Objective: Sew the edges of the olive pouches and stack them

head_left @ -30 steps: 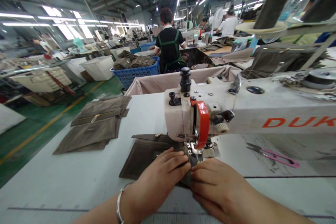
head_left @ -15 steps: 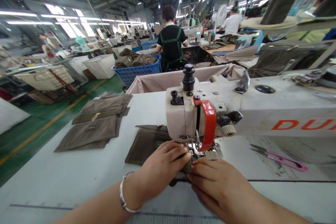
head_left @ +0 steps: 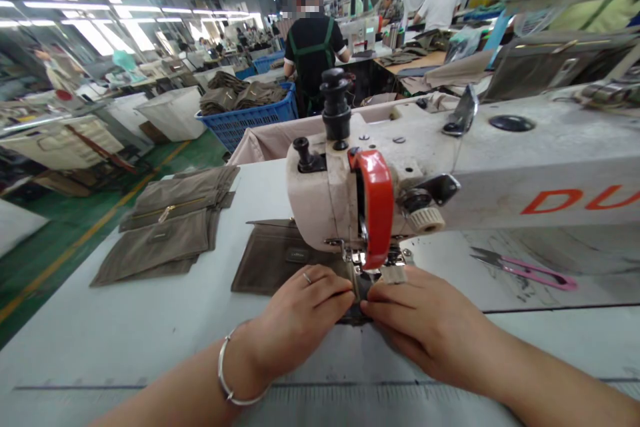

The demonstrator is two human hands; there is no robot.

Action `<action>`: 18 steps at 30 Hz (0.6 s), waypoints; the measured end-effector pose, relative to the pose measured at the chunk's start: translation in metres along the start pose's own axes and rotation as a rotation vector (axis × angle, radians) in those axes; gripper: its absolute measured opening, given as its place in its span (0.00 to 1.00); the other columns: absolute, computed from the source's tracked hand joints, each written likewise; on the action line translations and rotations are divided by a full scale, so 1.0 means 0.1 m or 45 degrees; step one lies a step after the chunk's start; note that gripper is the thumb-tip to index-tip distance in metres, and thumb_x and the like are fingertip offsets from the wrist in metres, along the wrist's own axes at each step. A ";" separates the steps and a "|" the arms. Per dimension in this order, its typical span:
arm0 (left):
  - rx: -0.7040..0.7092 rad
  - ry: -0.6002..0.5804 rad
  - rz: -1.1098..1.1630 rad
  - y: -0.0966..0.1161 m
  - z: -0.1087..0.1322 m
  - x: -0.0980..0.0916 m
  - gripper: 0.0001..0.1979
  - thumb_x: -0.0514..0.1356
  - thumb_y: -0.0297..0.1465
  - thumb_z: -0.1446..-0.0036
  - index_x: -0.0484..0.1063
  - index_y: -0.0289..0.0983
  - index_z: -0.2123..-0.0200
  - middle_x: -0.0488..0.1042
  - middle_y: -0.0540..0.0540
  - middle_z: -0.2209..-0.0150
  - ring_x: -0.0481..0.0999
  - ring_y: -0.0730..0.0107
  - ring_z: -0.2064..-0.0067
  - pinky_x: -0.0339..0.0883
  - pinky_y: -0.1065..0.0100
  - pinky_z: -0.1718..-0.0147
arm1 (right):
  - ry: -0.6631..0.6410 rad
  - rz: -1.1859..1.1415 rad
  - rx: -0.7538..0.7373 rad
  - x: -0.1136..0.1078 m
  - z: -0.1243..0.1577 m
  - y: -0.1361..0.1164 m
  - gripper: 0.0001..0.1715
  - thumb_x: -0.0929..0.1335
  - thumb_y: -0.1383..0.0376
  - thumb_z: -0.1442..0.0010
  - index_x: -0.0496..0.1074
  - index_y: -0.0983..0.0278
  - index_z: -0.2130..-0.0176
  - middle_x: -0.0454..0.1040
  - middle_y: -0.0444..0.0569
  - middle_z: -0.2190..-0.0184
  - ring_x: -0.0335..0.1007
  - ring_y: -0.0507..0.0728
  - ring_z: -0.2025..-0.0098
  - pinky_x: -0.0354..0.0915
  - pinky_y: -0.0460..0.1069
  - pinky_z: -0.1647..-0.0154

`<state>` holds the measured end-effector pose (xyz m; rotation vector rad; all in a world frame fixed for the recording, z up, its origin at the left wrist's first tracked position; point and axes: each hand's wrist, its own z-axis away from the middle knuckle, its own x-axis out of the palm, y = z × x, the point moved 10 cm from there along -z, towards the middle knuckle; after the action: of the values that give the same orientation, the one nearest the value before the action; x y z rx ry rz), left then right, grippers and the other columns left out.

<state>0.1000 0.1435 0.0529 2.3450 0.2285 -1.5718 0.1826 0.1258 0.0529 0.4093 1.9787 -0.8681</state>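
My left hand and my right hand meet in front of the presser foot of a white industrial sewing machine. Both press and pinch the edge of a dark brown canvas wallet piece, which lies flat on the table with its edge under the foot. My fingers hide the needle area's near side. A silver bangle circles my left wrist, and a ring sits on one finger.
Pink-handled thread snips lie right of the machine. Stacked olive canvas pouches with a zipper lie on the white table to the left. Behind stand a blue crate of folded pieces, a fabric bin, and a co-worker in a dark apron.
The view has tilted down and the machine looks nearer. My hands have drawn closer together at the presser foot, and the canvas piece has shifted with them.
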 end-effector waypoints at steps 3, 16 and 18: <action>-0.035 0.100 -0.014 0.00 -0.03 -0.11 0.10 0.50 0.25 0.33 0.71 0.33 0.56 0.75 0.44 0.57 0.73 0.69 0.57 0.70 0.65 0.55 | -0.021 -0.021 0.016 0.03 0.00 0.00 0.13 0.63 0.70 0.38 0.70 0.61 0.53 0.73 0.47 0.61 0.65 0.58 0.58 0.62 0.57 0.55; -0.115 0.231 -0.041 0.00 -0.10 -0.21 0.08 0.51 0.26 0.33 0.70 0.34 0.60 0.75 0.45 0.62 0.73 0.67 0.60 0.69 0.66 0.57 | 0.034 -0.058 0.095 0.02 -0.03 0.06 0.16 0.62 0.71 0.39 0.67 0.63 0.51 0.71 0.51 0.57 0.65 0.60 0.55 0.62 0.58 0.53; -0.098 0.229 -0.021 0.00 -0.09 -0.19 0.07 0.51 0.27 0.33 0.69 0.34 0.59 0.75 0.45 0.61 0.73 0.69 0.60 0.69 0.67 0.56 | 0.023 -0.058 0.069 0.03 -0.04 0.04 0.19 0.63 0.71 0.40 0.67 0.62 0.49 0.71 0.51 0.55 0.64 0.60 0.53 0.62 0.58 0.52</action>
<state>0.1003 0.1472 0.0738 2.4301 0.3433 -1.3342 0.1810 0.1311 0.0502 0.4058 1.9910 -0.9518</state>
